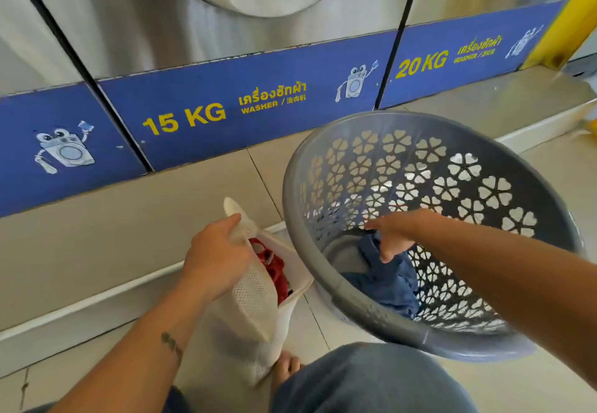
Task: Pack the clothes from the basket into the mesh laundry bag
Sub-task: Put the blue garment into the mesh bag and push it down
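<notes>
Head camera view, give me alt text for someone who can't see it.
A person's right hand grips a blue garment inside a tilted grey laundry basket, while the left hand holds open a white mesh bag already containing red clothing. Washers labelled 15 KG and 20 KG stand behind.

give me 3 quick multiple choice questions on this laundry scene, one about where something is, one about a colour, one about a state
1. Where is the mesh laundry bag relative to the basket?
A. to its left
B. inside it
C. to its right

2. What colour is the garment already in the bag?
A. green
B. red
C. yellow

3. What is the right hand doing?
A. resting on the floor
B. holding the bag open
C. gripping blue cloth inside the basket

Answers:
1 A, the white bag stands left of the grey basket, held open by the left hand.
2 B, a red garment shows in the bag's mouth.
3 C, its fingers close on the blue garment in the tilted basket.
</notes>
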### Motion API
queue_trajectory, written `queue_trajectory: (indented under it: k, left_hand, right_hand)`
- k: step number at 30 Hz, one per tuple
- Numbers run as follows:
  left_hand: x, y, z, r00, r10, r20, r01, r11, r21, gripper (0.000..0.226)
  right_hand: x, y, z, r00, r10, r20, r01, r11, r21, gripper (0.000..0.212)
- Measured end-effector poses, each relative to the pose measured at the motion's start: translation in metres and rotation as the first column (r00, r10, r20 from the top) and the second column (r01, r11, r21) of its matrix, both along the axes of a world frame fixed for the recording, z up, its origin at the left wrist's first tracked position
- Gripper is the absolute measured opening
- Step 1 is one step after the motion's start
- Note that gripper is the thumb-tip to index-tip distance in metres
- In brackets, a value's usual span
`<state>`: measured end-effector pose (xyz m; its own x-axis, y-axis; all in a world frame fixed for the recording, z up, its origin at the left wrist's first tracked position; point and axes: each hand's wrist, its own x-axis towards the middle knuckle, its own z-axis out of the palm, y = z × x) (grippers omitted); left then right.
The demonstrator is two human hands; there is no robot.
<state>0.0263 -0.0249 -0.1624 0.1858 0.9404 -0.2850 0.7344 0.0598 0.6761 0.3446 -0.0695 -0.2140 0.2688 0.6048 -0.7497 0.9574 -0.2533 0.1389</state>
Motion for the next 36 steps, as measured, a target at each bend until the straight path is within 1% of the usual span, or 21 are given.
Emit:
queue_trajectory:
  k: [2, 6, 9, 11, 13, 15, 17, 18, 21, 22, 25, 27, 29, 31, 32, 34, 36]
  left_hand:
    - [0.006, 0.005, -0.005, 1.0, -0.009, 0.005, 0.009, 0.999, -0.036, 0.061]
    - [0.013, 0.01, -0.022, 0.999, -0.034, 0.029, 0.035, 0.999, -0.036, 0.061]
    - [0.01, 0.01, -0.037, 0.996, -0.063, 0.069, 0.068, 0.994, -0.081, 0.063]
    - [0.007, 0.012, -0.04, 0.992, -0.086, 0.091, 0.093, 0.992, -0.081, 0.063]
    - [0.003, 0.014, -0.04, 0.992, -0.087, 0.092, 0.095, 0.992, -0.087, 0.064]
    - [-0.001, 0.016, -0.037, 0.995, -0.063, 0.081, 0.071, 0.992, -0.1, 0.064]
    - [-0.003, 0.017, -0.034, 0.997, -0.034, 0.065, 0.04, 0.995, -0.091, 0.06]
    - [-0.004, 0.018, -0.032, 0.997, -0.018, 0.072, 0.024, 0.996, -0.086, 0.057]
    - [-0.005, 0.017, -0.026, 0.991, 0.045, 0.124, -0.034, 0.996, -0.084, 0.051]
    - [-0.006, 0.015, -0.024, 0.988, 0.064, 0.138, -0.051, 0.994, -0.092, 0.051]
    - [-0.009, 0.009, -0.015, 0.981, 0.101, 0.165, -0.086, 0.991, -0.099, 0.049]
    - [-0.012, 0.003, -0.011, 0.983, 0.098, 0.156, -0.087, 0.993, -0.076, 0.046]
    - [-0.015, -0.004, -0.006, 0.987, 0.083, 0.138, -0.076, 0.996, -0.057, 0.043]
    - [-0.022, -0.012, -0.003, 0.989, 0.063, 0.132, -0.058, 0.997, -0.041, 0.046]
    - [-0.026, -0.016, -0.001, 0.991, 0.053, 0.125, -0.05, 0.998, -0.031, 0.048]
    - [-0.035, -0.023, 0.003, 0.993, 0.043, 0.11, -0.041, 0.999, -0.016, 0.051]
    - [-0.045, -0.029, 0.006, 0.993, 0.048, 0.107, -0.046, 0.999, -0.02, 0.054]
  right_hand:
    - [-0.001, 0.007, -0.025, 1.0, 0.017, -0.015, -0.018, 0.994, -0.105, 0.106]
    - [-0.008, 0.002, -0.08, 0.998, 0.007, -0.068, -0.025, 0.963, -0.267, 0.115]
    - [-0.011, -0.015, -0.121, 1.0, -0.013, -0.013, 0.007, 0.931, -0.365, 0.121]
    - [-0.012, -0.027, -0.137, 0.999, 0.022, 0.04, -0.006, 0.928, -0.373, 0.116]
    - [-0.013, -0.033, -0.143, 0.992, 0.117, 0.052, -0.095, 0.945, -0.312, 0.093]
    - [-0.011, -0.033, -0.141, 0.987, 0.16, 0.0, -0.156, 0.961, -0.229, 0.068]
    - [-0.011, -0.03, -0.131, 0.99, 0.137, -0.043, -0.143, 0.975, -0.173, 0.05]
    - [-0.012, -0.027, -0.124, 0.991, 0.113, -0.065, -0.121, 0.981, -0.15, 0.045]
    - [-0.017, -0.017, -0.103, 0.99, 0.074, -0.123, -0.083, 0.994, -0.065, 0.033]
    - [-0.019, -0.014, -0.094, 0.988, 0.062, -0.144, -0.067, 0.997, -0.031, 0.032]
    - [-0.021, -0.003, -0.06, 0.971, 0.006, -0.238, 0.018, 0.995, 0.1, 0.04]
    - [-0.022, -0.001, -0.033, 0.962, -0.02, -0.273, 0.082, 0.972, 0.22, 0.031]
    - [-0.025, -0.006, -0.01, 0.951, -0.065, -0.303, 0.174, 0.921, 0.348, 0.026]
    - [-0.028, -0.015, 0.01, 0.916, -0.096, -0.39, 0.289, 0.832, 0.473, 0.022]
    - [-0.031, -0.021, 0.022, 0.881, -0.103, -0.462, 0.365, 0.769, 0.525, 0.017]
    - [-0.041, -0.033, 0.05, 0.768, -0.094, -0.634, 0.548, 0.609, 0.573, 0.004]
    - [-0.055, -0.045, 0.085, 0.656, -0.053, -0.753, 0.69, 0.446, 0.57, 0.012]
